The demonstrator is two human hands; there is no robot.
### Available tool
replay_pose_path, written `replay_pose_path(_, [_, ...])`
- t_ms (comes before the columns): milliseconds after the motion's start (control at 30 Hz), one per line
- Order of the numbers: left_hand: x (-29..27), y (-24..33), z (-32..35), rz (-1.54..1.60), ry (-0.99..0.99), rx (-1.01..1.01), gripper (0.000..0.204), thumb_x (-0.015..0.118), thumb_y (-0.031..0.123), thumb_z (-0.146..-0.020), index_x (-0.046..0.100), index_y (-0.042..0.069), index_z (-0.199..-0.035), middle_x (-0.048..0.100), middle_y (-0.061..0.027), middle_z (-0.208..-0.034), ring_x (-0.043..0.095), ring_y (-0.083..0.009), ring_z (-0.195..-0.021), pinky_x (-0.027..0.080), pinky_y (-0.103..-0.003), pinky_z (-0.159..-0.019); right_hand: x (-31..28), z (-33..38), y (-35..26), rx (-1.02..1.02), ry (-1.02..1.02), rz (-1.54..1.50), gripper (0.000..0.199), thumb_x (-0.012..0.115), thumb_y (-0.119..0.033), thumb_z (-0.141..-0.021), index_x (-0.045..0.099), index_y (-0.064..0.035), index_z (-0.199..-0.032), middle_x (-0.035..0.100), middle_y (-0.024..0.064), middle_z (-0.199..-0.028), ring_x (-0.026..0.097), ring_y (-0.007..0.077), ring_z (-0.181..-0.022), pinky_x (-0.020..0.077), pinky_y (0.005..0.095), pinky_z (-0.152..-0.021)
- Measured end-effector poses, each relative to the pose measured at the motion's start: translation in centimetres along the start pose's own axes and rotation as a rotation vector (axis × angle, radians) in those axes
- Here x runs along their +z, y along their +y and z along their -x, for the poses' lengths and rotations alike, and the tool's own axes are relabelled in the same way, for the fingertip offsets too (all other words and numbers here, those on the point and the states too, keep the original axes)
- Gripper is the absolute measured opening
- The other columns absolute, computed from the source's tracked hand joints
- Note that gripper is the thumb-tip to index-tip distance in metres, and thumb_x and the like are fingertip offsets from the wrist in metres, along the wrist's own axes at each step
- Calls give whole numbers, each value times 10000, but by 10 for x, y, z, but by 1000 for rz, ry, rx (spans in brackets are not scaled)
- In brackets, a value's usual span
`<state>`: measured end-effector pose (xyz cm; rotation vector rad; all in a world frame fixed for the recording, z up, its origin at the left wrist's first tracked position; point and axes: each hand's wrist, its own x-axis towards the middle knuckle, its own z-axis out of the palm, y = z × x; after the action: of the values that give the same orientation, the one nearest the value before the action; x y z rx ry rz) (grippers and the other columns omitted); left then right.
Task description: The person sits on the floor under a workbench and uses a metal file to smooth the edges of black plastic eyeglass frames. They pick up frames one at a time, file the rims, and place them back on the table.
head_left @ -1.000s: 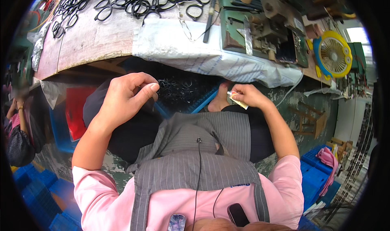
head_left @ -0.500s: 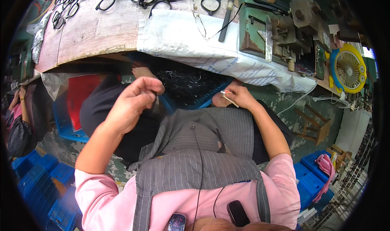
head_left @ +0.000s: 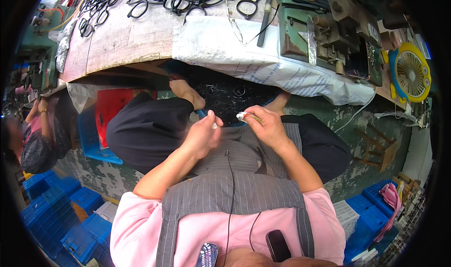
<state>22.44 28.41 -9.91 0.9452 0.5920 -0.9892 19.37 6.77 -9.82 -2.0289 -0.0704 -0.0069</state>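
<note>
Above my lap, my right hand [head_left: 268, 129] is closed on a small whitish tube-like thing [head_left: 242, 116] with touches of red and green. Its exact kind is too small to tell. My left hand [head_left: 202, 134] is closed a short way to the left, with a tiny white piece [head_left: 214, 125] at its fingertips. The two hands are apart. Beyond them, under the bench, a dark container [head_left: 221, 98] holds thin loops and scraps. Many black eyeglass frames [head_left: 190, 0] lie piled on the bench top.
White sheeting [head_left: 221, 44] covers the bench's front edge. A green machine [head_left: 293, 41] stands at the right, near a yellow-and-blue fan [head_left: 409, 73]. Blue crates [head_left: 87, 239] stand at the lower left. A wooden stool [head_left: 379, 149] is on the right; another person sits at far left.
My left hand has come down and right, its fingers turning inward. My right hand has moved left with the whitish thing. The hands are now closer together; the whole view has shifted slightly.
</note>
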Motion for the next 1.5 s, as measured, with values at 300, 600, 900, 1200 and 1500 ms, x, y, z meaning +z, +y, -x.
replay_pose_path(300, [4,-5,-11,-86,-16,166,332,359,382,-1037,513,88,-1026,615,-26,-793,502,-109,-634,390,-246,-574,18,6,-9,41,-79,38,113,639,-170,-850,636,-62,-881,660,107,-795,648,307,-733,505,388,-623])
replay_pose_path(600, [6,-20,-17,-252,127,297,299,402,332,-1037,536,86,-1140,654,-16,-937,586,-81,-834,452,-236,-721,35,2,-7,-205,-3,327,72,658,-156,-819,623,-94,-826,595,78,-715,615,276,-661,485,393,-574])
replay_pose_path(900, [-3,-33,-23,-914,123,583,310,378,305,-1046,566,58,-1037,616,-23,-810,532,-62,-667,432,-213,-618,40,10,-2,-153,54,262,72,655,-136,-808,605,-84,-801,577,70,-699,612,265,-657,493,379,-577])
replay_pose_path(1200, [-3,-31,-19,-332,53,219,283,399,333,-1039,481,74,-961,324,23,-534,260,-77,-455,233,-234,-456,32,15,0,-203,-1,233,90,672,-132,-800,604,-72,-800,586,72,-709,616,267,-675,493,380,-591])
replay_pose_path(1500, [1,-26,-11,-399,-48,207,246,404,301,-1040,493,73,-1065,376,32,-606,271,-58,-468,236,-226,-458,31,17,-3,-287,-50,251,111,685,-139,-789,594,-75,-786,567,68,-693,607,262,-663,490,381,-582])
